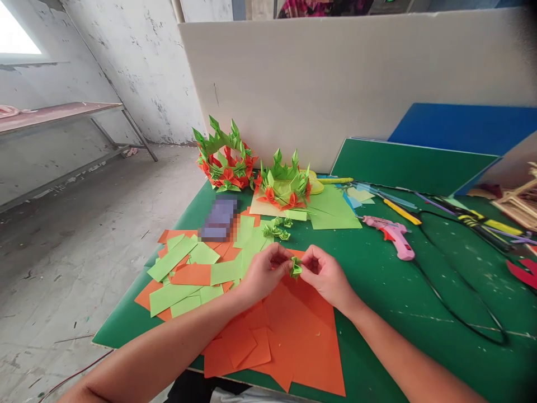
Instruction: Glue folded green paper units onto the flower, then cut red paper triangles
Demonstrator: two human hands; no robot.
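A small folded green paper piece [296,267] is pinched between my two hands, above the orange paper sheets [310,330]. My left hand [268,270] grips its left side with thumb and fingers. On its right side, my right hand [326,275] holds it the same way. Several similar folded green pieces [277,230] lie just beyond my hands. Farther back stand two paper crowns with green points and orange flowers, a taller crown [226,159] at left and a lower crown [287,182] beside it.
Loose green and orange paper strips [180,280] cover the table's left side, near a pixelated dark rectangle [218,219]. A pink glue gun [390,232] with a black cord lies at right. Behind it are a yellow-handled cutter [401,211] and green boards [411,165] leaning on a white panel [335,78].
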